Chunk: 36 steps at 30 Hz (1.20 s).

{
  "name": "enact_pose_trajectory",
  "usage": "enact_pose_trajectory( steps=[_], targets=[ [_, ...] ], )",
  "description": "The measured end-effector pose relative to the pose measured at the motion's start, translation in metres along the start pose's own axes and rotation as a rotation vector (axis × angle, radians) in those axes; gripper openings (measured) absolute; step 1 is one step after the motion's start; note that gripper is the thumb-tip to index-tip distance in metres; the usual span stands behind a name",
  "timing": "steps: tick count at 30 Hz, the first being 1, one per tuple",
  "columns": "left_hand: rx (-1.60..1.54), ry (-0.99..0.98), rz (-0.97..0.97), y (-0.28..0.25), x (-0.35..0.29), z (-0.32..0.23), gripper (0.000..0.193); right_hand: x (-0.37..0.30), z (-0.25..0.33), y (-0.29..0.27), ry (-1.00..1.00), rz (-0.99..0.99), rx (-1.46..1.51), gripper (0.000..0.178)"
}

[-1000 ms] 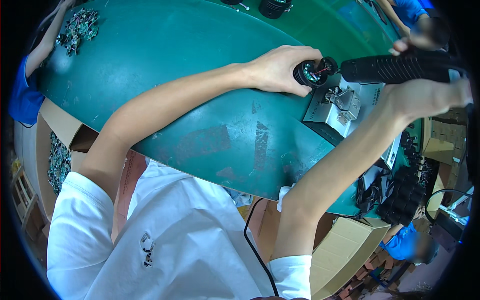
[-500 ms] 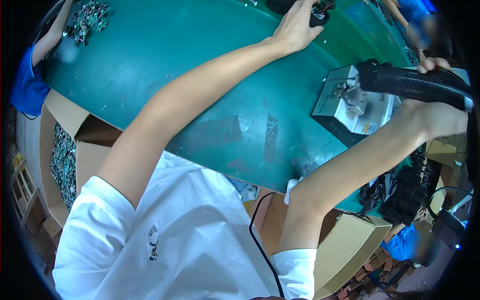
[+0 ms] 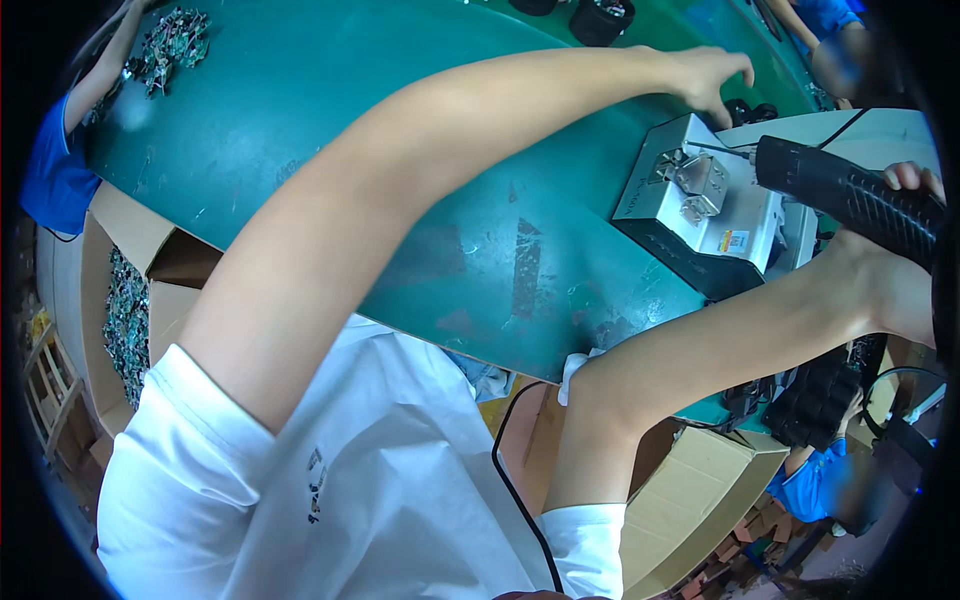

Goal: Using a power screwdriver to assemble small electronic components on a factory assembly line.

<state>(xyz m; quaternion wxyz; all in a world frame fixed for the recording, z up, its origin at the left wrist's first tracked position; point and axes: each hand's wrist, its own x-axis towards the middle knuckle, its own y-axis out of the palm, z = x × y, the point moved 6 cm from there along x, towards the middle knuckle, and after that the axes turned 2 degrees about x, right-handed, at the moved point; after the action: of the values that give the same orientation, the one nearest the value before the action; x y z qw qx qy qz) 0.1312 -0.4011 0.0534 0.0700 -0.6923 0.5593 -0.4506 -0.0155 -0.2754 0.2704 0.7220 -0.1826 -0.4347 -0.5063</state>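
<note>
The left hand point(image 3: 712, 82) reaches out with its grip apart, beside black parts point(image 3: 750, 112) behind the silver screw feeder point(image 3: 738, 208) on the green tabletop point(image 3: 480, 215); contact cannot be told. The right hand's point(image 3: 897, 288) grip is clamped around a black power screwdriver point(image 3: 845, 190), bit near the feeder. Best, probably, to keep the bit steady and clear of the left hand.

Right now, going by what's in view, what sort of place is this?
Probably an electronics workshop or factory: the right hand holds what looks like a power screwdriver, a heap of circuit-board-like parts lies on the green table, and blue-shirted people are nearby.
</note>
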Motion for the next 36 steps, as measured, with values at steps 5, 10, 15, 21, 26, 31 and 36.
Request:
enact_pose_trajectory(
  steps=[5, 10, 15, 21, 26, 31, 36],
  targets=[
    [-0.079, -0.025, 0.143, 0.026, 0.008, 0.014, 0.065, 0.015, -0.02, -0.039, 0.095, -0.074, -0.064, 0.104],
    [-0.111, 0.041, 0.024, 0.015, -0.006, 0.011, 0.058, 0.011, -0.014, -0.039, 0.109, -0.183, -0.122, 0.104],
    [-0.01, -0.075, -0.315, -0.048, -0.062, -0.007, 0.053, 0.004, -0.012, -0.045, 0.1, -0.222, -0.155, 0.106],
    [-0.024, -0.24, -0.254, -0.09, -0.157, -0.036, 0.048, -0.001, -0.024, -0.012, 0.123, -0.117, -0.118, 0.104],
    [-0.12, -0.18, -0.115, -0.085, -0.18, -0.044, 0.051, 0.016, -0.079, -0.014, 0.183, 0.166, 0.079, 0.11],
    [-0.127, -0.196, -0.076, -0.082, -0.179, -0.042, 0.053, -0.002, -0.091, 0.01, 0.161, 0.229, 0.028, 0.115],
    [-0.118, -0.21, -0.055, -0.081, -0.18, -0.042, 0.053, -0.004, -0.101, 0.017, 0.153, 0.291, 0.062, 0.12]
  ],
)
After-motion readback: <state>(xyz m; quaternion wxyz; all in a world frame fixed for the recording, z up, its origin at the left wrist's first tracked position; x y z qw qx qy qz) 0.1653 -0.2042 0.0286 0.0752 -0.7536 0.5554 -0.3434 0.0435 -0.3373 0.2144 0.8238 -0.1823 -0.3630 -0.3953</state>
